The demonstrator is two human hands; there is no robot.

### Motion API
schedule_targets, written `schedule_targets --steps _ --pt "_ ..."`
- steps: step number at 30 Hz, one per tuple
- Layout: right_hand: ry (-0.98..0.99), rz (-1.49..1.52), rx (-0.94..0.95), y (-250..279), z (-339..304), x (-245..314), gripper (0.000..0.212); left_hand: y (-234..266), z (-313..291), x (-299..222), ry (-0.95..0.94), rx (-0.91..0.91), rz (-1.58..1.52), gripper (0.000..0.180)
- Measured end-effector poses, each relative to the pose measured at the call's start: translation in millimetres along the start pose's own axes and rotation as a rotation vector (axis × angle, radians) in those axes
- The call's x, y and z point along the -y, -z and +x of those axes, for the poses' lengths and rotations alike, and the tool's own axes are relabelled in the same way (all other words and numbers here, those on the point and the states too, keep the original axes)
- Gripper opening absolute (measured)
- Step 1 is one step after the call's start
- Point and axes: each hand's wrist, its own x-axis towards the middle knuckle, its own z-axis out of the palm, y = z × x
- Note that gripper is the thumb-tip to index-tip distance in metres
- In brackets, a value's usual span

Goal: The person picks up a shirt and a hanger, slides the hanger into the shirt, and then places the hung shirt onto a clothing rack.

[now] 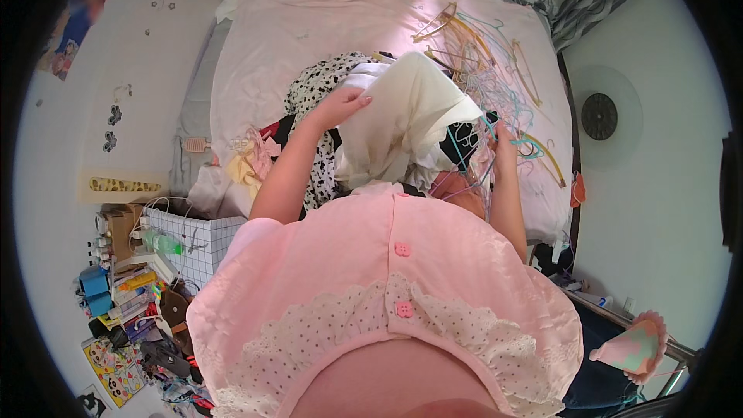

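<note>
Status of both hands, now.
Left hand: closed on the edge of the white garment.
Right hand: closed, apparently on a teal hanger; fingers partly hidden.

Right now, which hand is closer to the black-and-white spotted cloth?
The left. The left hand is close by the spotted cloth; the right hand is farther off, across the white cloth, by the hangers.

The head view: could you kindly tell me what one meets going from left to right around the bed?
Pink hairbrush, pale yellow cloth, left hand, off-white garment, right hand, lowest gold hanger.
</note>
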Motion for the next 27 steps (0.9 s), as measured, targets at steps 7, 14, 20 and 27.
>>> schedule_targets --steps 7,14,20,27 --pt "0.008 -0.207 0.251 -7 -3 -3 0.03 -15 11 24 -0.078 -0.107 -0.083 0.033" --pt "0.015 -0.224 0.296 -7 -10 -2 0.034 -21 11 14 -0.138 0.271 0.281 0.034" --pt "0.001 -0.246 0.243 -3 -20 9 0.039 -15 15 12 -0.143 -0.399 0.176 0.021" --pt "0.181 -0.399 0.148 -6 -24 -2 0.038 14 10 -21 -0.31 -0.478 -0.073 0.014"
